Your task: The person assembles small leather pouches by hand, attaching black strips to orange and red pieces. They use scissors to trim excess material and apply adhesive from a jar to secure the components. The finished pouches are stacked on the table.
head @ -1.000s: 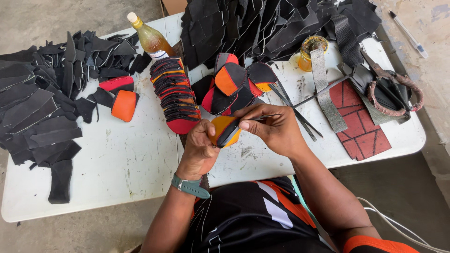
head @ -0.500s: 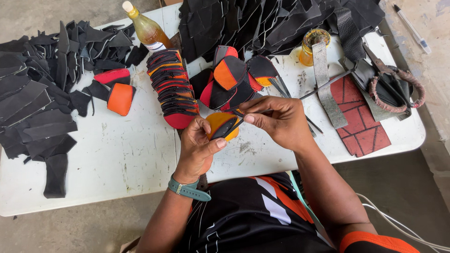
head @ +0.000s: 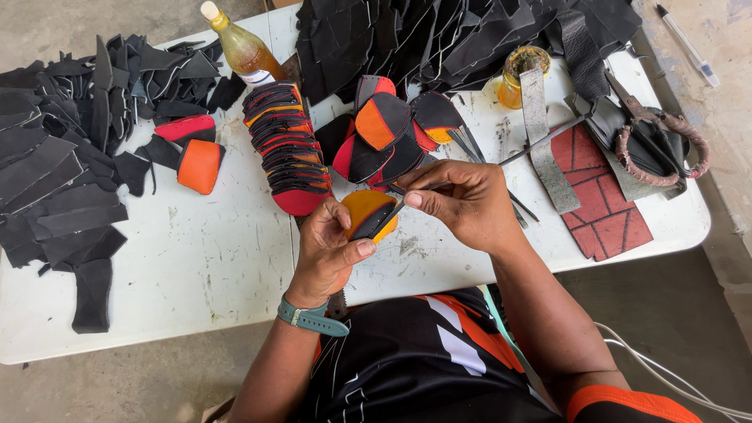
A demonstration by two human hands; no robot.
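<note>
My left hand [head: 333, 249] grips a rounded orange-yellow and black leather piece [head: 366, 213] just above the near edge of the white table [head: 196, 266]. My right hand [head: 462, 202] pinches a thin dark tool [head: 398, 207] whose tip touches that piece. Just behind my hands lies a fanned row of red, orange and black cut pieces [head: 283, 145], with a loose pile of similar pieces [head: 388, 133] to its right.
Heaps of black leather scraps [head: 63, 164] cover the left side and the back [head: 439, 39]. A bottle of amber liquid [head: 239, 47], a small glue jar [head: 523, 72], grey strips [head: 542, 145], a red patterned sheet [head: 603, 196] and scissors [head: 654, 129] lie around.
My hands and the held piece have stayed close together over the table's near edge; the right fingers have shifted slightly along the piece. The view has moved a little.
</note>
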